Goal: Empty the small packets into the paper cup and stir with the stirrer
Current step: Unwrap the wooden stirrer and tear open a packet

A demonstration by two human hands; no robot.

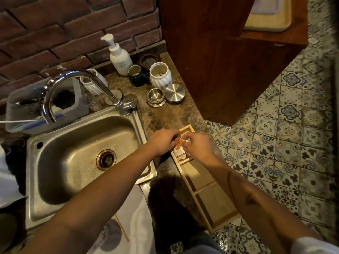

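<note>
Both hands meet over the far compartment of a long wooden organiser tray [205, 191] on the counter's right edge. My left hand [161, 142] and my right hand [197, 146] together pinch a small orange-and-white packet [179, 142] between their fingertips. More small packets [180, 154] lie in that compartment below them. A thin wooden stirrer [122, 230] lies on a white cloth [139, 222] near the bottom of the view, next to a round object [110, 235] that is too blurred to identify.
A steel sink [77, 158] with a curved tap [73, 88] fills the left. At the back of the marble counter stand a pump bottle [119, 55], a dark mug [136, 76], white ribbed jars [159, 75] and steel lids [174, 93]. A wooden cabinet [229, 61] rises to the right, above a patterned tile floor [284, 143].
</note>
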